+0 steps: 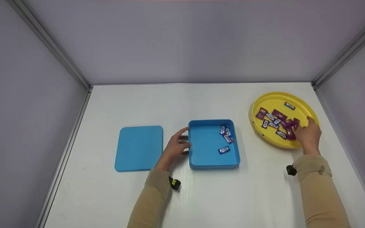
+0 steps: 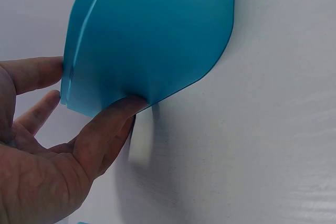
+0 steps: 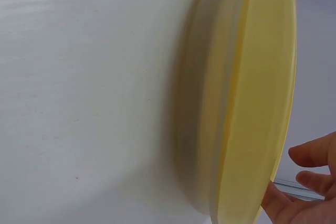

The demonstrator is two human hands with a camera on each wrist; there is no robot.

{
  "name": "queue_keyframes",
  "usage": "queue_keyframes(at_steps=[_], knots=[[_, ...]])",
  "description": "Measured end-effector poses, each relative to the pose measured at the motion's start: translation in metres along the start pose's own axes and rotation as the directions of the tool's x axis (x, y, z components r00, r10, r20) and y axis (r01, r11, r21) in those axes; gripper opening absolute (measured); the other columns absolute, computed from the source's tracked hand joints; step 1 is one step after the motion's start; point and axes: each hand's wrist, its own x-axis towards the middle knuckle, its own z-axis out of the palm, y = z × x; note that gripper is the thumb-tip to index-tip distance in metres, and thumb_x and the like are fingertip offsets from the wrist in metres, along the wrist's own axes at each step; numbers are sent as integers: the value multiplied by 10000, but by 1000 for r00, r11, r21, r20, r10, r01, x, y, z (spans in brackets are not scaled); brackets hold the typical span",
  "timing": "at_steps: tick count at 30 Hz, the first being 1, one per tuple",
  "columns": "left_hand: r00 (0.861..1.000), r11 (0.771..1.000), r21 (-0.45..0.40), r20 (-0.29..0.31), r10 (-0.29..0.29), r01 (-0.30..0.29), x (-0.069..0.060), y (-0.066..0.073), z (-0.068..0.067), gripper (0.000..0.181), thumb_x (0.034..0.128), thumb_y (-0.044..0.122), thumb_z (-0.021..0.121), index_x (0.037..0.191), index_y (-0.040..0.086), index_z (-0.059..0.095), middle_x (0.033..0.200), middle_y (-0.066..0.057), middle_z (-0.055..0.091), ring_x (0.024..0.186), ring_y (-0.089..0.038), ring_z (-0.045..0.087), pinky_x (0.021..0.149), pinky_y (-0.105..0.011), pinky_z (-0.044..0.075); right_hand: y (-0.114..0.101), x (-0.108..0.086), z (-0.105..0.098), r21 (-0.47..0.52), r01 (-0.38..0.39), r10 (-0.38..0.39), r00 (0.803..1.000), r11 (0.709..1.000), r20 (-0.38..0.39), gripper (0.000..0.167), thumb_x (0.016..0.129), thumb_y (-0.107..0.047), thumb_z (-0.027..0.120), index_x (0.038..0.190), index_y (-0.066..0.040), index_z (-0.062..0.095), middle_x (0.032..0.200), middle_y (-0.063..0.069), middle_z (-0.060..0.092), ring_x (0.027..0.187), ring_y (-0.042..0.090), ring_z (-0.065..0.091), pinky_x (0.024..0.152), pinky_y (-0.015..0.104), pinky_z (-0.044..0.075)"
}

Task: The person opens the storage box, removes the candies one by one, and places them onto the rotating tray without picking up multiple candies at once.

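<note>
My left hand (image 1: 175,147) touches the left wall of a square blue box (image 1: 201,167), its thumb and fingertips against the side. In the left wrist view the thumb (image 2: 107,124) presses on the outer blue wall. Several small blue-wrapped candies (image 1: 224,149) lie along the box's right side. My right hand (image 1: 309,134) reaches over the near right rim of a round yellow tray (image 1: 274,95), its fingertips close to purple-wrapped candies (image 1: 290,133). Blue and purple candies are mixed in that tray. In the right wrist view its fingers are spread above the rim; no candy shows between them.
A flat square blue lid (image 1: 139,148) lies on the white table (image 1: 217,199), left of the box. Pale panels (image 1: 201,41) wall the table at the back and both sides. The yellow tray stands near the right wall.
</note>
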Motion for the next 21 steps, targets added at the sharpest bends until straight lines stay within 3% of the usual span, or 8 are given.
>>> queue_keyframes(at_steps=[4,9,12,16,21], knots=[[1000,1000,4,4,-8,8,-5,9,1,675,935,-7,592,1539,165,344,1441,-264,390,1237,-374,477,895,-544,493,-1,-1,3,-29,25,-25,1000,999,7,579,991,-106,426,1509,78,243,1415,360,383,1098,388,459,903,476,429],[1000,1000,13,-4,0,0,-19,29,4,650,934,-13,583,1528,129,359,1426,-275,397,1238,-378,474,902,-535,492,-12,-9,5,-65,86,-83,995,994,46,542,979,-115,467,1456,108,340,1403,364,398,1263,485,409,1054,538,337],[1000,1000,23,-10,5,-5,-21,32,5,643,932,-5,586,1523,123,367,1415,-272,411,1232,-379,480,892,-527,501,-22,-19,6,-71,134,-126,986,988,105,538,1001,-155,479,1449,113,349,1380,368,415,1264,504,401,1054,571,319],[1000,1000,20,-7,2,-2,-11,18,3,663,925,14,606,1525,180,377,1414,-243,425,1222,-359,495,873,-511,515,-39,-36,10,-67,205,-191,966,976,173,545,1019,-204,497,1454,94,361,1354,364,439,1178,465,460,991,575,379],[1000,1000,16,-7,8,-7,-1,1,0,673,922,32,618,1521,232,386,1397,-193,444,1214,-329,503,835,-469,537,-58,-53,18,-72,305,-281,930,950,235,526,1002,-168,546,1448,66,396,1367,351,445,1214,493,459,990,597,376]])
